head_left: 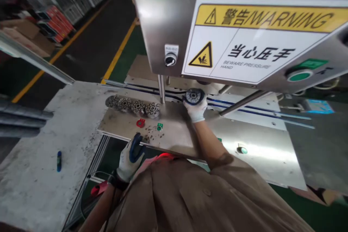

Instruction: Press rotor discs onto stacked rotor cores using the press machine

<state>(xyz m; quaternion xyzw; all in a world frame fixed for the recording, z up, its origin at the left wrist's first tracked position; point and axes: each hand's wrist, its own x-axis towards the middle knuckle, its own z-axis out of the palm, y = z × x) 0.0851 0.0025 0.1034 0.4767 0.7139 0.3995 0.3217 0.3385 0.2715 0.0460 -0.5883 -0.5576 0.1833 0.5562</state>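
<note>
My right hand, in a white glove with a blue palm, is wrapped round a round metal core beneath the press head. The core's end face points up and shows a ring-like pattern with a hole in the centre. My left hand, gloved the same way, is by the front edge of the metal worktop, its fingers curved apart from the thumb with nothing between them. Several slotted metal cores with star-shaped ends stand in a row on the worktop, to the left of my right hand.
Above hangs the steel press housing with a warning sign. Steel posts stand either side of my right hand. A red button and a green button sit near the front edge. A blue marker lies on the left table.
</note>
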